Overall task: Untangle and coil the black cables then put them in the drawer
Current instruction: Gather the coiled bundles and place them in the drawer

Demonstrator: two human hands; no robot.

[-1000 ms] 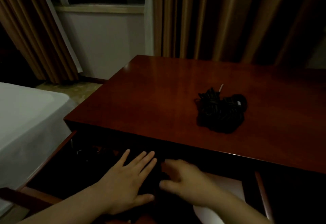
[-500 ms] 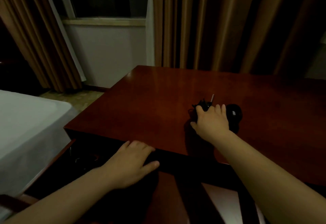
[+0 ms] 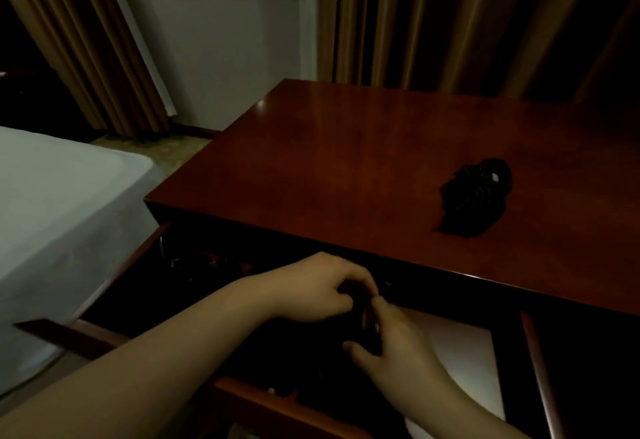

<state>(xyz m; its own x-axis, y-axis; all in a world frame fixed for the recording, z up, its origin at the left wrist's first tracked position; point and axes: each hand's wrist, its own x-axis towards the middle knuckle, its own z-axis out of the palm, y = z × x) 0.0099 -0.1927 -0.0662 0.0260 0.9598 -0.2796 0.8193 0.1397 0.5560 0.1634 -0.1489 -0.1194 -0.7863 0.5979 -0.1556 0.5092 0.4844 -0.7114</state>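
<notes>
A black cable bundle [image 3: 474, 199] lies on the dark red desk top [image 3: 346, 161], right of centre. Below the desk's front edge the drawer [image 3: 263, 400] stands pulled out, its inside very dark. Both hands are over the drawer, fingertips meeting. My left hand [image 3: 311, 286] has its fingers curled and pinched on a dark black cable coil [image 3: 360, 300]. My right hand [image 3: 398, 345] grips the same coil from the right, between thumb and fingers. The coil is barely visible against the drawer's shadow.
A white sheet [image 3: 460, 352] lines the drawer's right part. Small dark items [image 3: 207, 262] lie at the drawer's back left. A white bed [image 3: 52, 213] stands to the left of the desk. Brown curtains [image 3: 450, 23] hang behind it.
My right hand has come back from the bundle on the desk to the drawer and joined my left hand. The bundle on the desk looks smaller, and its white-tipped end is gone.
</notes>
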